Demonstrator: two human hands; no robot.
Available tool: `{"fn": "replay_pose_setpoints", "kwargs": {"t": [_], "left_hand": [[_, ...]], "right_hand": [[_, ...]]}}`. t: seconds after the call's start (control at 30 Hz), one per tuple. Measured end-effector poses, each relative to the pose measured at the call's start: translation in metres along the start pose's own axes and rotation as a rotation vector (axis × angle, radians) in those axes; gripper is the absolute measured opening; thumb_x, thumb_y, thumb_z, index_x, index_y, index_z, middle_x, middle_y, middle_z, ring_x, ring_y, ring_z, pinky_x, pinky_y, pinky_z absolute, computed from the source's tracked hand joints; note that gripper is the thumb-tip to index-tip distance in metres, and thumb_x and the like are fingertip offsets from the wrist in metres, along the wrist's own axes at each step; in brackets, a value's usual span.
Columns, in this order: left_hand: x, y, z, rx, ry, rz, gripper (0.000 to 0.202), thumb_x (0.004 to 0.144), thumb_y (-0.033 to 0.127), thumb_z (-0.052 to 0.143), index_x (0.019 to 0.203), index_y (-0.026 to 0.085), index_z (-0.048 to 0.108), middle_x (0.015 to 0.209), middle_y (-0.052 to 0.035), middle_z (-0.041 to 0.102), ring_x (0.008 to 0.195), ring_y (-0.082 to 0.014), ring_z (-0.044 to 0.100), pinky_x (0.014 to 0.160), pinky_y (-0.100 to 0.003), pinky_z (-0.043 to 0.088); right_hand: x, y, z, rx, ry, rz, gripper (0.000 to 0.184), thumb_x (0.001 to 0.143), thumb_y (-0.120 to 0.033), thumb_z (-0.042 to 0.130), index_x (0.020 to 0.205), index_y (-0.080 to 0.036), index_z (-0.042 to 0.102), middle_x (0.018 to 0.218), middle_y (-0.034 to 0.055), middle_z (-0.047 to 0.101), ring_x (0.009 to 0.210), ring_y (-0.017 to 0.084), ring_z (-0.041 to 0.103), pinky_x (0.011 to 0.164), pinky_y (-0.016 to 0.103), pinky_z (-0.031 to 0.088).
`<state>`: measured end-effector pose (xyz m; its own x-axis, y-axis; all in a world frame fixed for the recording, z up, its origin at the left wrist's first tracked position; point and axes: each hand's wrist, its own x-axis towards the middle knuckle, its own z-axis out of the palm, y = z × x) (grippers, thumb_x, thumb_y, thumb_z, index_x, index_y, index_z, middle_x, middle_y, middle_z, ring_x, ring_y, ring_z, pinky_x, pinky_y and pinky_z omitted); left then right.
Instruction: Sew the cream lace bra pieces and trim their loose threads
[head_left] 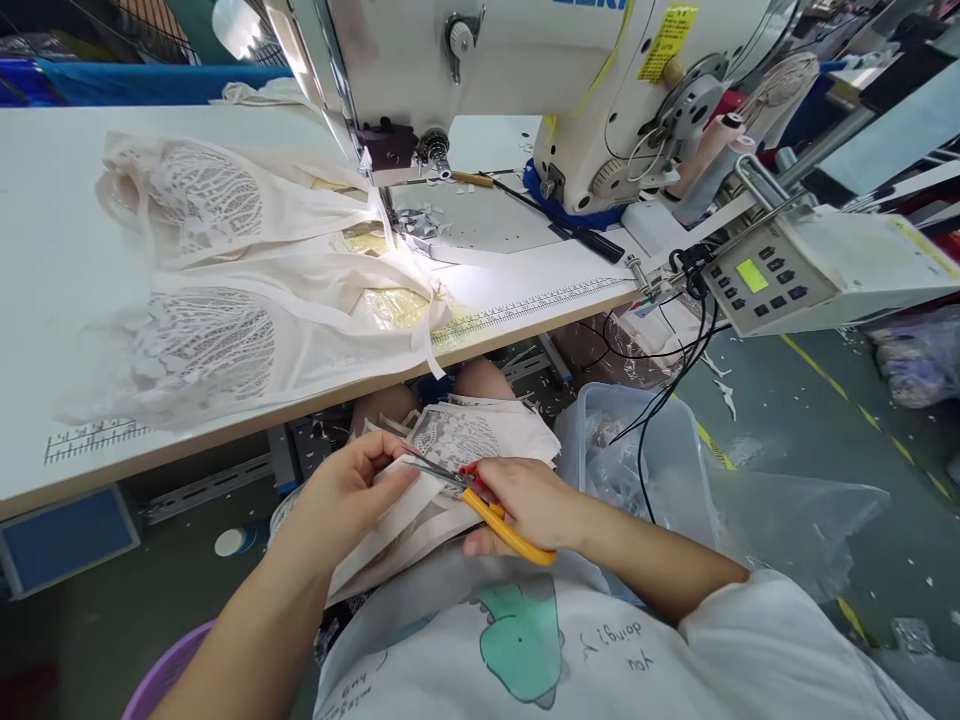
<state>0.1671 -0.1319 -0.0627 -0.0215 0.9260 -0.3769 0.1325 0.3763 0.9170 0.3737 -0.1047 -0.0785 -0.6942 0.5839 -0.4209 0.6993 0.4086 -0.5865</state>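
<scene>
My right hand (536,500) grips a pair of scissors (514,538) with yellow handles and something red near the pivot. Their metal blades point left, with the tips at my left fingertips. My left hand (345,495) is closed in a pinch on the end of a white fabric strip (409,508). Below both hands, a stack of white lace fabric pieces (525,428) lies across the lap. On the sewing table above, white lace garment pieces (217,335) spread out toward the needle area.
A sewing machine (495,60) stands over the white table (52,250), whose front edge is just beyond my hands. A control panel (772,275) sticks out at right. Below it are hanging black cables (679,375) and a clear plastic bin (694,450). A purple basket (161,670) sits lower left.
</scene>
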Motion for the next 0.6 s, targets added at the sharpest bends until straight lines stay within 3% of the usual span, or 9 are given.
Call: {"fn": "replay_pose_setpoints", "kwargs": {"t": [0.3,0.5,0.6], "left_hand": [[0.0013,0.001,0.001,-0.002,0.086,0.017,0.023,0.058,0.038,0.073,0.063,0.02,0.059,0.067,-0.0012,0.062,0.063,-0.0139,0.052,0.058,-0.023,0.043],[0.0007,0.0053,0.0034,-0.003,0.103,-0.033,0.024,0.056,0.039,0.072,0.062,0.02,0.058,0.061,0.002,0.058,0.048,-0.0089,0.041,0.042,-0.021,0.031],[0.0016,0.0045,0.0033,-0.007,0.11,-0.048,0.026,0.054,0.039,0.073,0.062,0.02,0.058,0.061,0.0017,0.058,0.047,-0.0082,0.039,0.041,-0.021,0.029]], "right_hand": [[-0.0054,-0.009,0.0005,-0.049,0.02,0.099,0.069,0.065,-0.079,0.059,0.091,-0.016,0.055,0.089,0.0102,0.066,0.083,0.027,0.065,0.067,0.031,0.044],[-0.0063,-0.0105,0.0021,-0.078,0.021,0.133,0.071,0.067,-0.08,0.056,0.094,-0.015,0.057,0.091,0.0116,0.068,0.084,0.029,0.066,0.066,0.031,0.045],[-0.0059,-0.01,0.0028,-0.09,0.011,0.136,0.069,0.068,-0.078,0.058,0.094,-0.014,0.058,0.091,0.0118,0.068,0.084,0.028,0.066,0.066,0.031,0.044]]}}
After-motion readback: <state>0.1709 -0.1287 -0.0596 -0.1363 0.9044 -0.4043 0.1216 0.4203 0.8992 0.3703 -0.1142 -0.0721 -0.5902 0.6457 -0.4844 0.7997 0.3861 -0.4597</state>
